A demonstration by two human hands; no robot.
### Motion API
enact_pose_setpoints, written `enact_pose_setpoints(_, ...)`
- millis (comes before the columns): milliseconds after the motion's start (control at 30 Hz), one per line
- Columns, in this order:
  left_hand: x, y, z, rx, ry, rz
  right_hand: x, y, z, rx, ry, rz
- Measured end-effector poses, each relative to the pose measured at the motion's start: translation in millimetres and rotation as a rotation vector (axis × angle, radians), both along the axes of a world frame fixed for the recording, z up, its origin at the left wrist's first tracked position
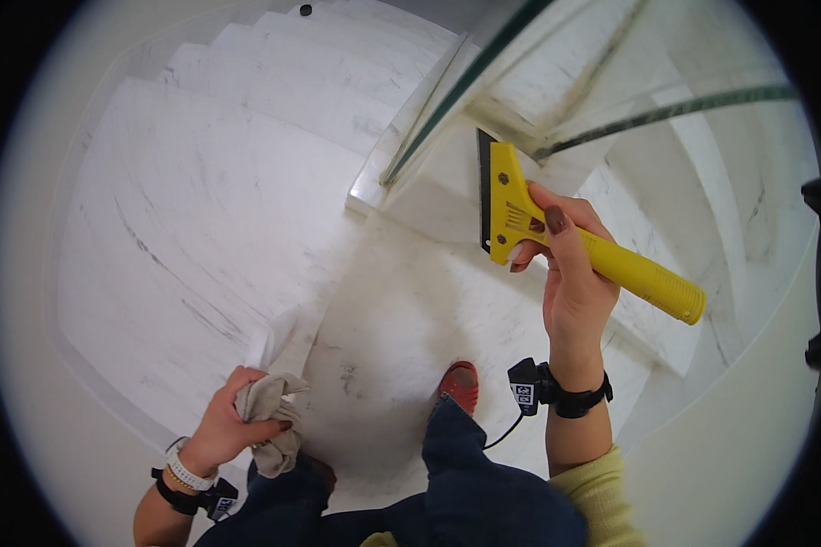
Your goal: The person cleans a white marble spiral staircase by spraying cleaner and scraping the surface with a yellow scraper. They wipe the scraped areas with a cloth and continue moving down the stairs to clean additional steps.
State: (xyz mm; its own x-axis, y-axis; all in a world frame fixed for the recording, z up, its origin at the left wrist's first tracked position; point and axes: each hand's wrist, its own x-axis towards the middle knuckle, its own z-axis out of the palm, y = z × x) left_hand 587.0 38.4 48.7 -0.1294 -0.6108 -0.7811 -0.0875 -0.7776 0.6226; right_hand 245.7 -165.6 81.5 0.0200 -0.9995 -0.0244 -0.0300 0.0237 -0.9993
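My right hand (pixel 575 253) grips a yellow plastic scraper (pixel 602 256) where its handle meets the head. The scraper's wide black-edged blade (pixel 484 191) points to the left, above the pale stone floor and apart from the glass panel. In my left hand (pixel 226 420) is a crumpled beige cloth (pixel 271 424), held low near my left leg. A translucent white piece (pixel 263 345) shows just above the cloth; I cannot tell what it is or whether my left hand holds it.
White marble steps (pixel 212 205) curve up on the left, and more steps (pixel 677 191) lie on the right. A glass balustrade panel (pixel 462 89) rises from a marble block (pixel 369 184) ahead. A small black object (pixel 306 10) sits on a far step. My red shoe (pixel 461 386) stands on the landing.
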Motion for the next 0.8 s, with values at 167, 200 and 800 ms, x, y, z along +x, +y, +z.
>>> enact_pose_setpoints(167, -1, 4, -3, -0.092, -0.048, -0.016, -5, -7, 10, -0.055, 0.045, 0.033)
enact_pose_setpoints(200, -2, 5, -4, -0.101, -0.050, -0.014, -6, -8, 11, -0.065, 0.053, 0.026)
enact_pose_setpoints(800, -5, -1, -2, -0.141, -0.042, 0.036, -9, -24, 45, -0.145, 0.314, 0.035)
